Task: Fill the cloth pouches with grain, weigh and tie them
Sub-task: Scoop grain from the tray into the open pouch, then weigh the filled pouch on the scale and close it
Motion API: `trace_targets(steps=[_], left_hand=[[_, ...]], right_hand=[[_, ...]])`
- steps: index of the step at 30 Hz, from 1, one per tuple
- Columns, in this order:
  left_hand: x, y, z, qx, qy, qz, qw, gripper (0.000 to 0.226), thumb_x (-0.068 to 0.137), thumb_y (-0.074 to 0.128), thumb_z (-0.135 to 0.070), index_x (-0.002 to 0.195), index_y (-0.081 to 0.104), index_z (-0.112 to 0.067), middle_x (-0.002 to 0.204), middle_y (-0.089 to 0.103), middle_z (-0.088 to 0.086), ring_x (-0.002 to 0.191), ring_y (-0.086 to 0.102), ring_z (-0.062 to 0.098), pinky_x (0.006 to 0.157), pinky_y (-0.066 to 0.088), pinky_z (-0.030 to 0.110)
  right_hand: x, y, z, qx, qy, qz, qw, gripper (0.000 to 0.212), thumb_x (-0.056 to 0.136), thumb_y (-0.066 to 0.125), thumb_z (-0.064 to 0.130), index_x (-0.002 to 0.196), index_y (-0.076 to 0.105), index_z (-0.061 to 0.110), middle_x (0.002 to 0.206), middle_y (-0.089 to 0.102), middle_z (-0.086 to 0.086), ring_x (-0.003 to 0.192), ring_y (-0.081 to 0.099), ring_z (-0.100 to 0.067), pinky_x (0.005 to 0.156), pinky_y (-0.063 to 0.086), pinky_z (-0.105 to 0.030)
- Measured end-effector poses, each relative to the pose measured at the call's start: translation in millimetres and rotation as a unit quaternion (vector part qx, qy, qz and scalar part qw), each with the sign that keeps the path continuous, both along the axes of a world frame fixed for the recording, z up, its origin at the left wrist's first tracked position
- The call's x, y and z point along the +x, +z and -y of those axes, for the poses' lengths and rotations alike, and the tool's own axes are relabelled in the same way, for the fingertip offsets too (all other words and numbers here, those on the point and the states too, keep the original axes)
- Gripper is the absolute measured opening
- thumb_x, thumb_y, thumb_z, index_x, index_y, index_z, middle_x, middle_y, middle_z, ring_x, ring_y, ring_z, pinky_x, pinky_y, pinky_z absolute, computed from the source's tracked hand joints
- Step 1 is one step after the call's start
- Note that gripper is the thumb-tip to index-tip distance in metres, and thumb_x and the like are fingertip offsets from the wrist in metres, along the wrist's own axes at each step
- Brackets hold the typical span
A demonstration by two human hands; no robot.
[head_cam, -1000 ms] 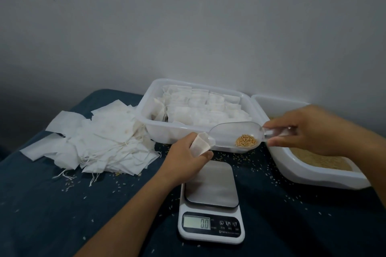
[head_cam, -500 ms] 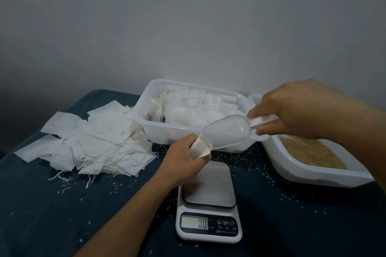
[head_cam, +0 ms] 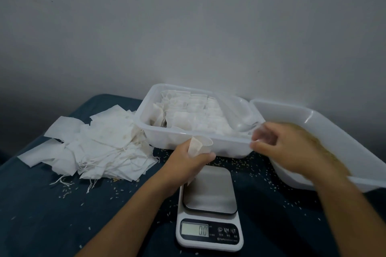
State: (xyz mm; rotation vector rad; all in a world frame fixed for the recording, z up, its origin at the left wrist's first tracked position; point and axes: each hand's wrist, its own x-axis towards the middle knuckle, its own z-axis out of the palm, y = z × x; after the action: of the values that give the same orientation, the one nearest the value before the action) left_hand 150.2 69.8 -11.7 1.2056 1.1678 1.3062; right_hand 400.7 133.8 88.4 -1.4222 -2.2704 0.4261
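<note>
My left hand grips a small white cloth pouch with its mouth up, just above the back of the scale, whose display reads 0.0. My right hand is blurred, its fingers curled round the handle of a clear plastic scoop. The scoop's bowl lies over the right end of the white tray of pouches. Brown grain fills the white tray at the right, partly hidden by my right hand.
A loose pile of flat white pouches with trailing strings lies at the left on the dark blue cloth. Spilled grains dot the cloth around the scale and trays. A plain wall stands right behind the trays.
The scoop tipped its grain at the pouch mouth, then swung back and right over the pouch tray. My left hand kept the pouch above the scale. The display stayed at 0.0.
</note>
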Motion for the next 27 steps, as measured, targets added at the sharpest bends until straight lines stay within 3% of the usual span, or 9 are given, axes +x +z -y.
trace_targets(steps=[2, 5, 8, 11, 14, 17, 19, 24, 27], left_hand=[[0, 3, 3, -0.026, -0.074, 0.071, 0.994, 0.034, 0.072, 0.079, -0.043, 0.100, 0.072, -0.024, 0.086, 0.066, -0.007, 0.079, 0.060, 0.008, 0.067, 0.048, 0.023], [-4, 5, 8, -0.047, -0.187, 0.142, 0.971, 0.029, 0.082, 0.076, -0.036, 0.109, 0.074, -0.027, 0.096, 0.063, -0.001, 0.077, 0.055, 0.009, 0.062, 0.045, 0.021], [-7, 4, 11, -0.079, -0.233, 0.174, 0.954, 0.037, 0.085, 0.075, -0.035, 0.117, 0.068, -0.017, 0.099, 0.064, 0.001, 0.076, 0.056, 0.009, 0.058, 0.044, 0.020], [-5, 4, 12, -0.083, -0.241, 0.190, 0.948, 0.040, 0.086, 0.075, -0.038, 0.118, 0.068, -0.014, 0.101, 0.065, 0.002, 0.079, 0.059, 0.010, 0.056, 0.043, 0.018], [-6, 4, 10, -0.065, -0.228, 0.195, 0.952, 0.042, 0.085, 0.078, -0.047, 0.122, 0.075, -0.026, 0.116, 0.071, 0.001, 0.102, 0.068, 0.014, 0.073, 0.053, 0.024], [-7, 0, 4, -0.036, -0.186, 0.181, 0.965, 0.044, 0.090, 0.071, -0.040, 0.132, 0.071, -0.025, 0.131, 0.070, 0.005, 0.120, 0.067, 0.020, 0.089, 0.057, 0.032], [-5, -3, 0, -0.026, -0.137, 0.155, 0.978, 0.038, 0.089, 0.073, -0.038, 0.126, 0.074, -0.026, 0.129, 0.072, 0.006, 0.117, 0.070, 0.021, 0.088, 0.058, 0.032], [-2, -11, -9, -0.019, -0.011, 0.059, 0.998, 0.029, 0.087, 0.074, -0.049, 0.106, 0.081, -0.028, 0.108, 0.079, 0.002, 0.097, 0.074, 0.014, 0.076, 0.058, 0.026], [-1, -13, -9, 0.004, 0.020, 0.045, 0.999, 0.035, 0.084, 0.075, -0.055, 0.104, 0.081, -0.027, 0.104, 0.079, 0.003, 0.094, 0.074, 0.014, 0.074, 0.058, 0.024]], right_hand=[[-22, -24, 4, -0.103, 0.058, -0.100, 0.988, 0.017, 0.085, 0.083, 0.043, 0.091, 0.067, 0.042, 0.100, 0.071, 0.029, 0.077, 0.068, 0.007, 0.057, 0.050, -0.017], [-52, -50, 6, -0.223, 0.155, -0.257, 0.928, 0.024, 0.086, 0.086, 0.028, 0.098, 0.066, 0.023, 0.120, 0.075, 0.014, 0.100, 0.075, -0.007, 0.078, 0.059, -0.022], [-70, -61, 6, -0.230, 0.214, -0.309, 0.898, 0.031, 0.084, 0.083, 0.017, 0.103, 0.061, 0.005, 0.091, 0.075, 0.000, 0.073, 0.071, -0.017, 0.065, 0.054, -0.020], [-75, -67, 6, -0.208, 0.226, -0.361, 0.881, 0.026, 0.087, 0.081, 0.008, 0.099, 0.059, 0.001, 0.080, 0.070, -0.004, 0.062, 0.064, -0.020, 0.058, 0.051, -0.023], [-73, -73, 8, -0.180, 0.193, -0.416, 0.870, 0.019, 0.093, 0.078, 0.006, 0.099, 0.062, 0.000, 0.084, 0.072, -0.009, 0.072, 0.069, -0.022, 0.062, 0.058, -0.030], [-71, -77, 7, -0.129, 0.141, -0.442, 0.876, 0.012, 0.093, 0.076, 0.008, 0.099, 0.066, 0.005, 0.096, 0.075, -0.016, 0.091, 0.074, -0.027, 0.077, 0.063, -0.038], [-70, -78, 6, -0.095, 0.119, -0.446, 0.882, 0.009, 0.091, 0.077, 0.014, 0.093, 0.069, 0.014, 0.091, 0.075, -0.007, 0.088, 0.071, -0.019, 0.079, 0.060, -0.033], [-67, -85, 4, -0.074, 0.084, -0.449, 0.887, 0.016, 0.087, 0.079, 0.024, 0.094, 0.068, 0.013, 0.094, 0.074, -0.008, 0.091, 0.070, -0.023, 0.088, 0.059, -0.048], [-64, -89, 2, -0.088, 0.076, -0.441, 0.890, 0.017, 0.093, 0.078, 0.026, 0.100, 0.070, 0.013, 0.098, 0.077, -0.004, 0.098, 0.073, -0.024, 0.090, 0.061, -0.042]])
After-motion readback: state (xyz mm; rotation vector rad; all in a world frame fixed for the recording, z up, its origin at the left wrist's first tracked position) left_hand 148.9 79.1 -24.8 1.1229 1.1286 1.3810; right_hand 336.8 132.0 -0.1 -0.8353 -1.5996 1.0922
